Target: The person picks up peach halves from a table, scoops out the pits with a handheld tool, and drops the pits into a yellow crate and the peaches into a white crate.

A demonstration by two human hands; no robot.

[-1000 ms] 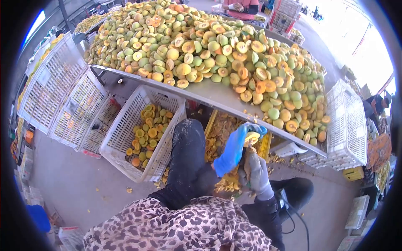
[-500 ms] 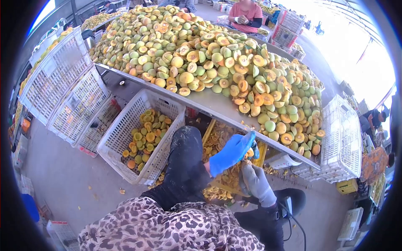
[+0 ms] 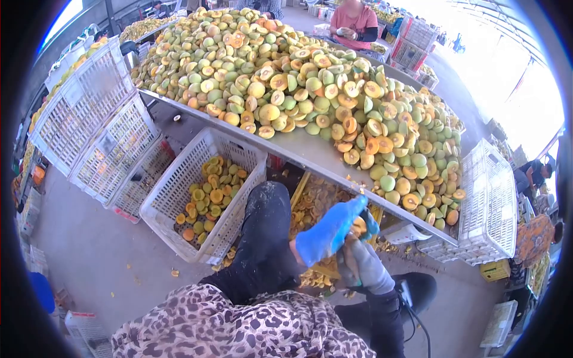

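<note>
Left hand [image 3: 330, 230], in a blue glove, is closing over one halved fruit [image 3: 359, 226] just below the bench [image 3: 310, 156] edge; its cut face is apparently pointing up and right. Right hand [image 3: 358, 262], in a grey glove, is curling beneath it, contents hidden. One white crate [image 3: 179, 191] of halves is sitting left; countless fruit [image 3: 310, 77] are covering the bench.

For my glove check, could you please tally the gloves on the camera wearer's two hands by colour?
Blue, on the left hand: 1
Grey, on the right hand: 1
Total: 2
</note>
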